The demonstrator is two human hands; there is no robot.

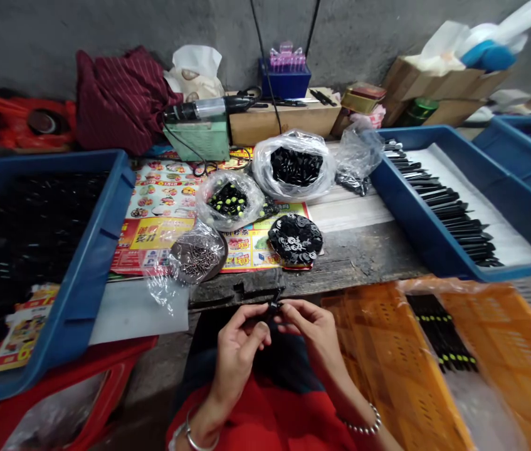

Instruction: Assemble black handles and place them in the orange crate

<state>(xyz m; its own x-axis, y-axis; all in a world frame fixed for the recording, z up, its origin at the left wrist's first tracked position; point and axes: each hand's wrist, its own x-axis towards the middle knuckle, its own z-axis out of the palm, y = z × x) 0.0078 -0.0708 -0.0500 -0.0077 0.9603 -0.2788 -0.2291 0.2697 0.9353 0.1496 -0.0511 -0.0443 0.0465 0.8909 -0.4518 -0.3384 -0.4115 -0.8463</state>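
Both hands meet low in the middle, just off the table's front edge. My left hand (pixel 241 347) and my right hand (pixel 311 329) pinch a small black part (pixel 273 310) between their fingertips; its details are too small to make out. Beyond them on the table lies a round pile of black discs (pixel 295 239). Left of it sits a dish of small metal screws (pixel 195 258) in clear plastic. Farther back are a bag of black and yellow-green pieces (pixel 228 202) and a larger bag of black pieces (pixel 296 166).
A blue tray of black parts (pixel 117 219) stands at the left, and a blue tray (pixel 415 232) with black pieces in a row at the right. An orange crate (pixel 387 357) is at lower right. A power screwdriver (pixel 209 108) lies at the back.
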